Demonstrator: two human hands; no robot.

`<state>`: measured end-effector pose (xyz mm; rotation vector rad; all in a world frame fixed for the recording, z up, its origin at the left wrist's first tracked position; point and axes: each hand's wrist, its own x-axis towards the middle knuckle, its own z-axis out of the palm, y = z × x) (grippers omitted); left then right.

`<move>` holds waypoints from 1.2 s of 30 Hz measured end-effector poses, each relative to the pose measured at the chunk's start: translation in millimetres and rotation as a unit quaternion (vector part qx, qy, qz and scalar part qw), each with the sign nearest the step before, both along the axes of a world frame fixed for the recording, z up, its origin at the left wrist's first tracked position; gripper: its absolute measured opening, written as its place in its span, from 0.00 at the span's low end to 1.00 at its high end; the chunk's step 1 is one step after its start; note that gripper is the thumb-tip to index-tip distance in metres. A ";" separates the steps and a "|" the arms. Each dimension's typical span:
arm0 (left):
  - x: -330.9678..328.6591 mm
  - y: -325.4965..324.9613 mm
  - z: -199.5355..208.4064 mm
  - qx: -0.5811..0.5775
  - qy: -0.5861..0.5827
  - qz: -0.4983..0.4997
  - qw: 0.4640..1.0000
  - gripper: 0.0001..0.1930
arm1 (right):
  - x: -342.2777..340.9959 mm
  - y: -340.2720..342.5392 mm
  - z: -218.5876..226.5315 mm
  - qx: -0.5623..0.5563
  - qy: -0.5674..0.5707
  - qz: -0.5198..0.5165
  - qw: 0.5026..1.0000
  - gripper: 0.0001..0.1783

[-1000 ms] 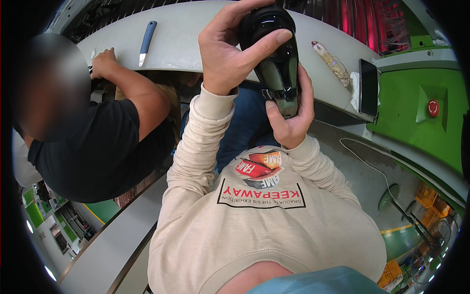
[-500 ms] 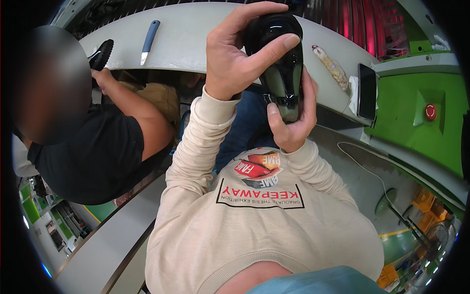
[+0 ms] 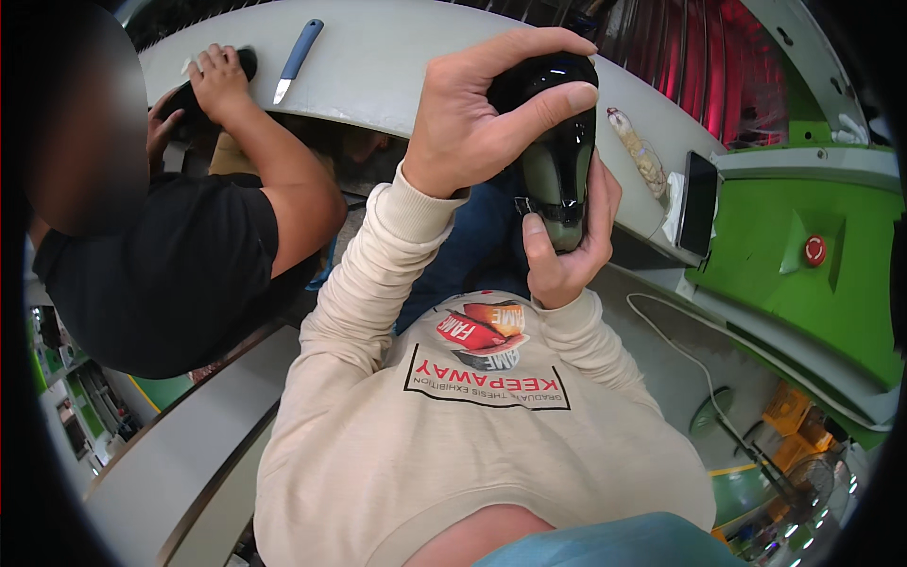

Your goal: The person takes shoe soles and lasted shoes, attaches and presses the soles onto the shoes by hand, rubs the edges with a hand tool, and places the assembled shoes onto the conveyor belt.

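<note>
A glossy black shoe (image 3: 571,156) with a strap and small buckle is held up between my two hands, its grey-green lining showing. My left hand (image 3: 477,118) is curved round its upper, far end, the thumb lying across the front. Lower down, my right hand (image 3: 571,255) grips the nearer end, with the thumb close to the buckle and the fingers along the right side. Both hands are closed on the shoe. Its far side is hidden from view.
A knife (image 3: 299,61) with a blue handle lies on the pale worktop (image 3: 378,57). To the left, a co-worker handles a dark shoe (image 3: 194,99). At right are a wrapped stick-shaped thing (image 3: 638,151), a dark phone-like slab (image 3: 697,203) and a green machine with a red button (image 3: 814,250).
My hands and the shoe sit slightly lower and further right in view, with the same grip. The co-worker's second hand now shows on their shoe.
</note>
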<state>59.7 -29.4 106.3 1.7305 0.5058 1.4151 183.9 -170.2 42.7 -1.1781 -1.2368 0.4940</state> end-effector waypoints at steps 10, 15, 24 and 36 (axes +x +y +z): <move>-4.8 -18.0 -6.0 -0.077 -0.014 -0.008 0.997 0.30 | 8.4 5.0 1.9 -0.045 0.270 0.010 0.962 0.42; -12.0 -28.1 -21.2 -0.141 -0.016 0.001 0.990 0.25 | 30.2 6.4 2.6 -0.053 0.399 0.066 0.913 0.27; -13.2 -32.5 -27.2 -0.188 -0.023 0.036 0.981 0.20 | 38.3 9.5 -4.9 -0.071 0.436 0.091 0.892 0.23; -4.6 -41.9 -35.8 -0.196 -0.060 0.080 0.976 0.14 | 33.3 11.7 0.8 -0.081 0.420 0.068 0.901 0.20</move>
